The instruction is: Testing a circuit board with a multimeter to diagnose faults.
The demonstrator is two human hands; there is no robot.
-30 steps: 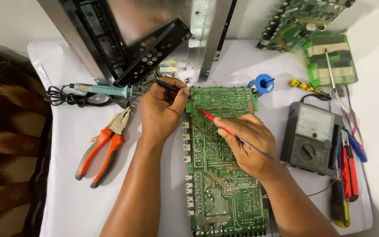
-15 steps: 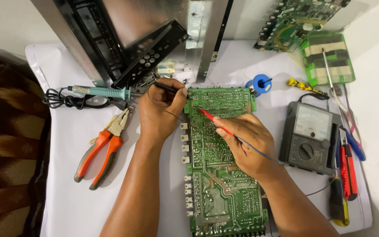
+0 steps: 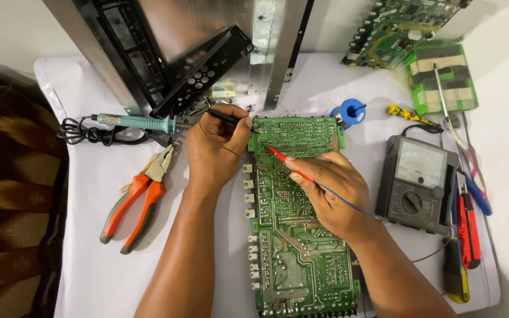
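Observation:
A long green circuit board (image 3: 301, 235) lies solder side up on the white table (image 3: 89, 277). My left hand (image 3: 213, 150) grips a black test probe (image 3: 228, 118), its tip at the board's upper left corner. My right hand (image 3: 328, 188) pinches a red test probe (image 3: 284, 162), whose tip touches the board a little below the top edge. A thin wire runs from my right hand to a dark analog multimeter (image 3: 416, 182) at the right.
Orange-handled pliers (image 3: 139, 197) and a teal soldering iron (image 3: 136, 122) lie left of my left arm. A blue solder spool (image 3: 349, 112), a yellow screwdriver (image 3: 410, 116), more boards (image 3: 440, 76) and hand tools (image 3: 466, 229) sit right. An open metal chassis (image 3: 178, 53) stands behind.
Both hands and probes stay almost where they were; the left hand's probe tip has edged slightly along the board's top corner.

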